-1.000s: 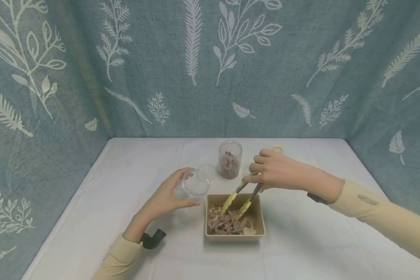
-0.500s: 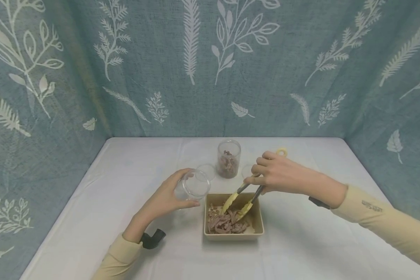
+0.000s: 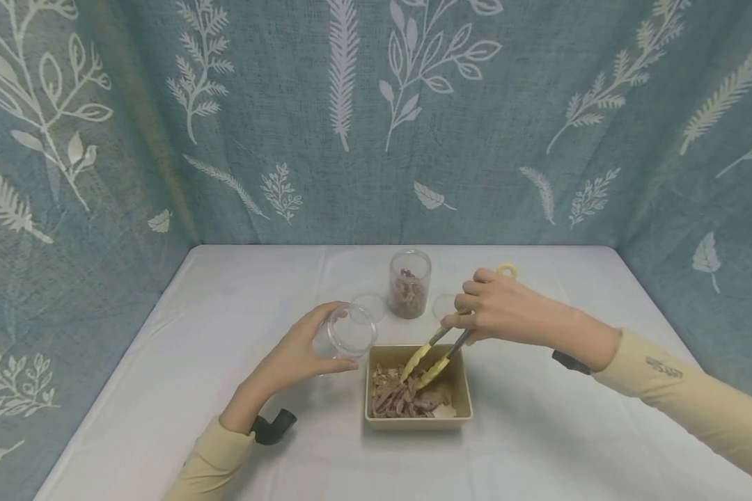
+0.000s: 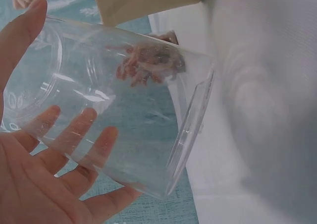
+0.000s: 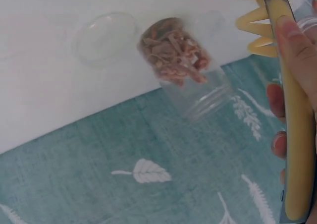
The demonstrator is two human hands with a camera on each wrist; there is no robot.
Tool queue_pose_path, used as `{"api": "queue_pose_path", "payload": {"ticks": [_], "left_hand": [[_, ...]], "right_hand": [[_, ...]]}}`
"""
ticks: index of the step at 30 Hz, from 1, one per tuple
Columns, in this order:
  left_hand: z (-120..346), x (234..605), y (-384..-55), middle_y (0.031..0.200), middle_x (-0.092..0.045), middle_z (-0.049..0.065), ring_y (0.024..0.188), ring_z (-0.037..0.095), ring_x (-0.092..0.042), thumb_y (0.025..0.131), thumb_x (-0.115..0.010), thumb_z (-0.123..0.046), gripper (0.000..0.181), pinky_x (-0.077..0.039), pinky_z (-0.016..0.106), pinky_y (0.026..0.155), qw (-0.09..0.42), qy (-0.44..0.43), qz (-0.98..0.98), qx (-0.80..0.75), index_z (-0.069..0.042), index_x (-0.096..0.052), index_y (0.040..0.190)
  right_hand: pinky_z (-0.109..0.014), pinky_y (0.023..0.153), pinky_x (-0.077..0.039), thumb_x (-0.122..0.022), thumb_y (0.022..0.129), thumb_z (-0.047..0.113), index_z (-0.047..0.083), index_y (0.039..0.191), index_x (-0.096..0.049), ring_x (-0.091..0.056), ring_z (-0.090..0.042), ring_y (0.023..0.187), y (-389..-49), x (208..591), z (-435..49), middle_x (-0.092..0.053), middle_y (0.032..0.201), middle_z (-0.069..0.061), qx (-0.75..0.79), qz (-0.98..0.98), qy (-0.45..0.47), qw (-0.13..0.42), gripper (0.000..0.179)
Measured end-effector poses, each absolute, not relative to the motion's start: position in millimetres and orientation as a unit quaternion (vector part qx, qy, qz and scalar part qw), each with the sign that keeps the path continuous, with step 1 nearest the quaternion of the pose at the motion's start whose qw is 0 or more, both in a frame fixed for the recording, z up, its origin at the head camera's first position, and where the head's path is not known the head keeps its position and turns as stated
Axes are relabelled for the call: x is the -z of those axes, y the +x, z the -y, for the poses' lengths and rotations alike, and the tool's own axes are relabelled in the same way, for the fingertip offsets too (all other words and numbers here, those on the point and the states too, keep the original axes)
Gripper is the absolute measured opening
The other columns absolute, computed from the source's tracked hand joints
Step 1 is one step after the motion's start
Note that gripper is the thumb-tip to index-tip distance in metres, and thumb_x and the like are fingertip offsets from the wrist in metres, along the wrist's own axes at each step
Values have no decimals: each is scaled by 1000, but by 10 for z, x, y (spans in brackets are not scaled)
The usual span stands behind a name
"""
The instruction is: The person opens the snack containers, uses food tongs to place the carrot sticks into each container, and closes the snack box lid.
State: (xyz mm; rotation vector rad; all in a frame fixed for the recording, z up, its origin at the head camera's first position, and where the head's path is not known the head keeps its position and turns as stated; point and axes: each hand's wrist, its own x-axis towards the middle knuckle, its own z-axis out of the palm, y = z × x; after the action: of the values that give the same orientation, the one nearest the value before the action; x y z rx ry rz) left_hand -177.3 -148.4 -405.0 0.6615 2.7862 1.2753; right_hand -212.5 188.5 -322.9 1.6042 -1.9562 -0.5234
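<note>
My left hand (image 3: 301, 348) grips a clear plastic jar (image 3: 353, 330), tilted with its mouth toward the box. No food shows inside it; the reddish pieces seen through its wall in the left wrist view belong to the jar behind. My right hand (image 3: 498, 306) holds yellow-and-metal tongs (image 5: 298, 149), fingers and thumb around the handles. Their yellow tips (image 3: 435, 371) reach down into a tan rectangular box (image 3: 418, 424), a little apart, among strips of brownish meat (image 3: 393, 399). Paler flat pieces lie at the box's lower right.
A second clear jar (image 3: 409, 296), partly filled with meat strips, stands upright behind the box. Clear round lids lie on either side of it, the left lid (image 3: 370, 307) and the right lid (image 3: 443, 307). A white cloth (image 3: 238, 299) covers the table; a patterned blue-green curtain (image 3: 376, 188) hangs behind.
The tongs' tips have shifted slightly within the box and lifted from the meat a little, and more of the pale pieces show. The left hand and its jar have hardly moved.
</note>
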Motion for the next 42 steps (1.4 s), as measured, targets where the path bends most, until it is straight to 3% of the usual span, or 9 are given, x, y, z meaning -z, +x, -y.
{"api": "queue_pose_path", "payload": {"ticks": [12, 21, 29, 37, 42], "left_hand": [[1468, 3996, -1718, 139, -45, 6, 128, 30, -40, 63, -80, -50, 92, -34, 56, 103, -12, 218, -901, -376, -18, -39, 138], [1423, 3966, -1676, 133, -49, 2, 123, 26, -44, 60, -81, -50, 92, -38, 54, 100, -20, 229, -905, -358, -20, -41, 137], [1380, 3944, -1649, 127, -52, -3, 118, 22, -46, 58, -82, -52, 91, -41, 52, 97, -46, 258, -910, -320, -22, -43, 135], [1340, 3907, -1605, 125, -53, -1, 115, 21, -46, 58, -81, -54, 90, -38, 48, 100, -63, 287, -917, -270, -23, -44, 135], [1312, 3889, -1577, 124, -53, 1, 117, 22, -44, 58, -80, -54, 90, -24, 52, 110, -76, 300, -920, -239, -24, -44, 135]], "right_hand": [[-25, 58, -32, -61, 71, 57, 27, 98, -70, -42, -11, 61, -2126, 3375, -2212, -58, 73, 10, 69, 768, 581, 262, 41], [-26, 60, -36, -68, 71, 50, 25, 103, -71, -49, -8, 64, -2049, 3433, -2438, -63, 77, 11, -8, 797, 551, 248, 40], [-25, 61, -39, -64, 77, 52, 26, 107, -70, -54, -5, 67, -1935, 3503, -2619, -65, 80, 13, -52, 818, 520, 241, 39], [-17, 60, -35, -69, 72, 51, 29, 105, -71, -52, 1, 66, -1845, 3514, -2705, -64, 79, 17, -82, 838, 483, 238, 40], [-17, 59, -35, -72, 69, 50, 28, 104, -72, -52, 2, 66, -1814, 3490, -2730, -64, 79, 17, -87, 845, 471, 238, 40]]}}
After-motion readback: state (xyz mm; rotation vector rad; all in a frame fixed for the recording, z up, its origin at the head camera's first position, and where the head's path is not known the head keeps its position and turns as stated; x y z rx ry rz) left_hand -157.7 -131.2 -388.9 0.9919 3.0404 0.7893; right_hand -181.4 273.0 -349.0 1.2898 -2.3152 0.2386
